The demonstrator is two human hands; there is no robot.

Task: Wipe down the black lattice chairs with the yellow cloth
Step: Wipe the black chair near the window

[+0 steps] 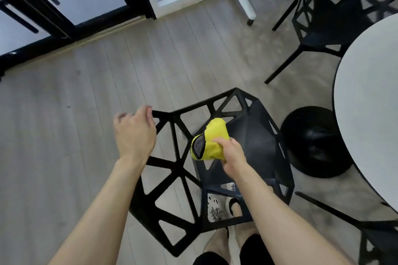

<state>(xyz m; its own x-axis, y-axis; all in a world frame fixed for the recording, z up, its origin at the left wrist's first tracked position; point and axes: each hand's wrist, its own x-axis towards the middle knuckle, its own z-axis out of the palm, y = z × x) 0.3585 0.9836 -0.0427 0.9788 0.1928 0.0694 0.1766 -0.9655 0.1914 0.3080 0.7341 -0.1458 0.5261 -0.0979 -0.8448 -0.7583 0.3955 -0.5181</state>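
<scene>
Head view, looking down. Bunched yellow microfibre cloth with a grey inner face sits centre frame, pressed on the solid seat of the nearest black angular lattice chair. Right hand has its fingers clenched around the cloth's lower right edge. Left hand, left of centre, hovers at the top rail of the chair's open-work back; fingers curled but loose, touching or just shy of the rail, cannot tell which. It holds nothing.

Handling, as judged: cloth is soft, light, limp, folds under any pressure. Best wadded into the palm as here, so a flat pad meets the plastic. It would snag on lattice corners if left trailing. Chair looks stiff, moulded, smooth, likely light enough to shift or tip under a hard wipe. Steadying it by the back rail seems the sensible hold. Narrow struts and triangular gaps will need the cloth wrapped round each bar.

Count:
- Yellow cloths: one.
- Black lattice chairs: three in view. One under the hands, second black lattice chair upper right, third black lattice chair partly cut off lower right.
- Round white surface: one, right edge, on a black domed base.
- Hands: two, bare.
</scene>
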